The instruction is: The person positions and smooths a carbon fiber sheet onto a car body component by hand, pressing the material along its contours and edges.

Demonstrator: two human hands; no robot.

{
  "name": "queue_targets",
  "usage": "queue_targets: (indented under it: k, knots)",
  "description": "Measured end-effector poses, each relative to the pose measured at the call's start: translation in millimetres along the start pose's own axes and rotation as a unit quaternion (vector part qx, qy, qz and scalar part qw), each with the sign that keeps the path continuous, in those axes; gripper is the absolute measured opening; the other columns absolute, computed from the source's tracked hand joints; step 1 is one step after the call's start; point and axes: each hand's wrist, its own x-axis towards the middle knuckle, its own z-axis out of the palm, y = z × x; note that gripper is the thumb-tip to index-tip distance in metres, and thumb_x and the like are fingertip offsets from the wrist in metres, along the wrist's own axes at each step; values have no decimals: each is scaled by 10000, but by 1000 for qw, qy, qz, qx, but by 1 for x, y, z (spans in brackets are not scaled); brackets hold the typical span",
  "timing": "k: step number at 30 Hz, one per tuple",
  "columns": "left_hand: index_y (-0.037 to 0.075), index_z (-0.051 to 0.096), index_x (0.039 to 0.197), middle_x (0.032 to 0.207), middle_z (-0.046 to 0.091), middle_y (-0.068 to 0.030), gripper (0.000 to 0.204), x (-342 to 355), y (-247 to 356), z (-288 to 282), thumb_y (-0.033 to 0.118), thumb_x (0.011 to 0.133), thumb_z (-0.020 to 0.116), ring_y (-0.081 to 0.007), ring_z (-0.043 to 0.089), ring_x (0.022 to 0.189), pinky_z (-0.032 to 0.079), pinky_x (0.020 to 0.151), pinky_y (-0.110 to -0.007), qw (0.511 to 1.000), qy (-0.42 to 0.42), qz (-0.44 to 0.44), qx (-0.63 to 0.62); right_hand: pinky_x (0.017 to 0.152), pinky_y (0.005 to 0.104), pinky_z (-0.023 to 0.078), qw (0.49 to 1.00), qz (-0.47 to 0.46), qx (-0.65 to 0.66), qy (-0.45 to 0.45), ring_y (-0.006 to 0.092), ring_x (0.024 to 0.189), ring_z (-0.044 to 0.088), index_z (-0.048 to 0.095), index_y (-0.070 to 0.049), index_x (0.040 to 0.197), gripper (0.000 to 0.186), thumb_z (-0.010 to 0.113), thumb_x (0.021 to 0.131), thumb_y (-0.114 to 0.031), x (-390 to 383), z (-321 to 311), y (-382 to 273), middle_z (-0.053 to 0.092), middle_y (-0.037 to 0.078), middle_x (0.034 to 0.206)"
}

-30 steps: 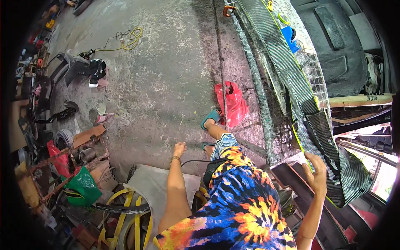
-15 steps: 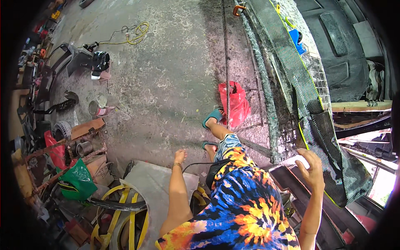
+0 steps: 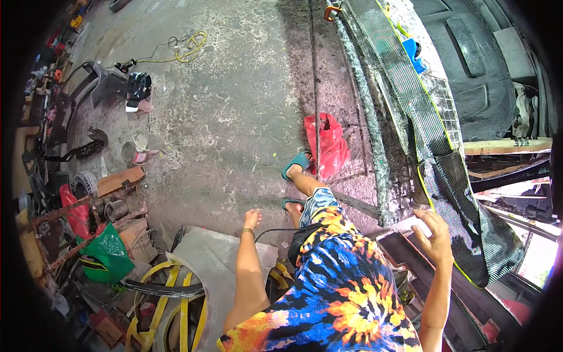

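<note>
Concrete floor [image 3: 229,117] ahead; right hand [image 3: 433,236], half-open, empty, should handle nearby woven fabric [image 3: 430,130] gently; left hand [image 3: 252,219] curled, contents unclear.

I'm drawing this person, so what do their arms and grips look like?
The left grip and right grip are bare, gloveless hands. A narrow brownish wristband shows on the left only. The short left sleeve is tie-dyed in orange and blue.
</note>
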Motion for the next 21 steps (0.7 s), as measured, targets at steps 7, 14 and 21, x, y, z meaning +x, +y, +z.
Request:
queue_targets:
  k: [7, 14, 21]
  knots:
    - [106, 645, 1050, 901, 714, -24, 222, 2, 2, -2, 311, 977, 600, -109, 651, 730, 496, 601, -286, 1000, -4, 4, 16, 904, 425, 511, 1000, 19, -1, 4, 352, 1025, 663, 677, -27, 1142, 361, 755, 818, -164, -10, 6, 7, 702, 162, 1112]
    - [90, 649, 971, 843, 709, -25, 213, 5, 11, -7, 300, 972, 612, -110, 663, 733, 498, 590, -285, 999, 0, 37, 22, 825, 390, 523, 999, 34, 35, -20, 319, 917, 677, 700, -31, 1039, 237, 746, 822, -115, -23, 26, 13, 712, 135, 1000]
    - [32, 586, 691, 626, 596, -55, 352, -83, 127, 43, 285, 907, 702, -133, 512, 570, 429, 543, -340, 876, -103, 370, 291, 1069, 386, 433, 921, 178, 336, -90, 290, 1250, 588, 632, -11, 1272, 418, 551, 1017, -332, -99, 113, 13, 627, 182, 1330]
